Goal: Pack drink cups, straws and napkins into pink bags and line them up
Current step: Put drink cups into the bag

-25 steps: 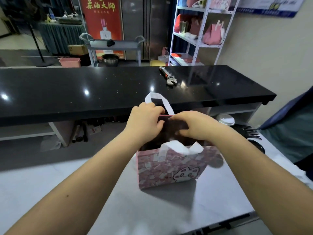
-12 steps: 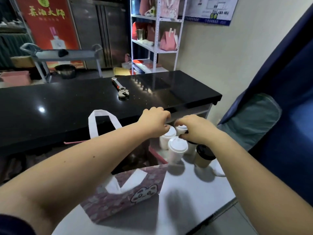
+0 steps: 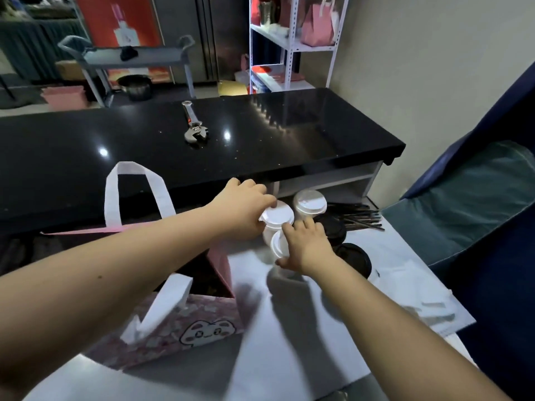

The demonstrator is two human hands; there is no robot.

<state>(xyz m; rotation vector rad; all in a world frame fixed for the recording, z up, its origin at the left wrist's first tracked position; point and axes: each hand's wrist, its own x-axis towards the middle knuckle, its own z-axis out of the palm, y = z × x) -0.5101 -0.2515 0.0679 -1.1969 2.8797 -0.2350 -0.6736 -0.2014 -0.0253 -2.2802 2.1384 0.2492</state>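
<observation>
Beside the pink bag (image 3: 162, 340), left hand (image 3: 243, 211) gripping far cup (image 3: 278, 217), right hand (image 3: 308, 248) clamped over near cup (image 3: 276, 245), mostly hidden.

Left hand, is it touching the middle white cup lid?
Touching. The head view shows the left hand curling its fingers over the rim of the middle white-lidded cup, no gap. The right hand grips the nearest white-lidded cup.

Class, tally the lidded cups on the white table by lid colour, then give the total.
White-lidded cups: 3 (the left hand grips one, the right hand grips another)
Black-lidded cups: 2
Total: 5
</observation>
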